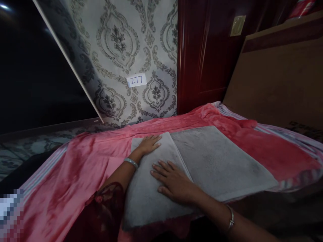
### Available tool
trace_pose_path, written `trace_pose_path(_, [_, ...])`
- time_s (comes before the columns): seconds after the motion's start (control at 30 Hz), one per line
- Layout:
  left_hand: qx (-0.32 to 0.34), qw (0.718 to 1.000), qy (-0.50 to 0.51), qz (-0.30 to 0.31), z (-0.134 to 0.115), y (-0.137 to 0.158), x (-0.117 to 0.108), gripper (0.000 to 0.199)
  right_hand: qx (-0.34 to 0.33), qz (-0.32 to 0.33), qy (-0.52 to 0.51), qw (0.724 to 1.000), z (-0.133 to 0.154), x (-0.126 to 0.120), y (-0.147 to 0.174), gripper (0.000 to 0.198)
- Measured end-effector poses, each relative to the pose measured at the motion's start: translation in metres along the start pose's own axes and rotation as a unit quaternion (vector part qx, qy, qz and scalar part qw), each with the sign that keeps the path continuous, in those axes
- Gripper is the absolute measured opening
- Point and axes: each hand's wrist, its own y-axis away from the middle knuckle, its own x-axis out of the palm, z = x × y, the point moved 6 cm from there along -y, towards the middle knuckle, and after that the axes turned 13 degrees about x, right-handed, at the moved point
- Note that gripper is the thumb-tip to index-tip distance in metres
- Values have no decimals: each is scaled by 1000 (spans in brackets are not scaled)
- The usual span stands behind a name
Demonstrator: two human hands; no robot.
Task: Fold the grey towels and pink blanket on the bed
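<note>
Patterned wallpaper [148, 50] behind pink blanket [88, 161]. Grey fabric [214, 161] lies flat on blanket, left side folded inward. Our left hand [148, 144] rests palm-down on folded panel's far end, our right hand [175, 183] palm-down nearer us; fingers [158, 177] extended, slightly spread, gripping nothing.

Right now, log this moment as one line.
left hand: open, resting on gray cloth | right hand: open, resting on same cloth | beneath cloth: pink blanket

Grey cloth [214, 161], pinkish red blanket [93, 158], striped fabric [49, 165], grey damask wallpaper [141, 57], brown cardboard [280, 80]
</note>
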Motion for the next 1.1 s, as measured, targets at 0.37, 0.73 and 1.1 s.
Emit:
trace_pose_path(0.37, [-56,996,-69,-23,-13,7,-2,60,15,-21,30,999,-3,2,-2,62])
trace_pose_path(0.73, [-61,995,-12,-72,-68,76,-1,61,7,20,48,999,-19,-2,-11,57])
trace_pose_path(1.1, [91,996,6,2,-162,152,35,62,78,-59,105,990,-93,-38,-73,57])
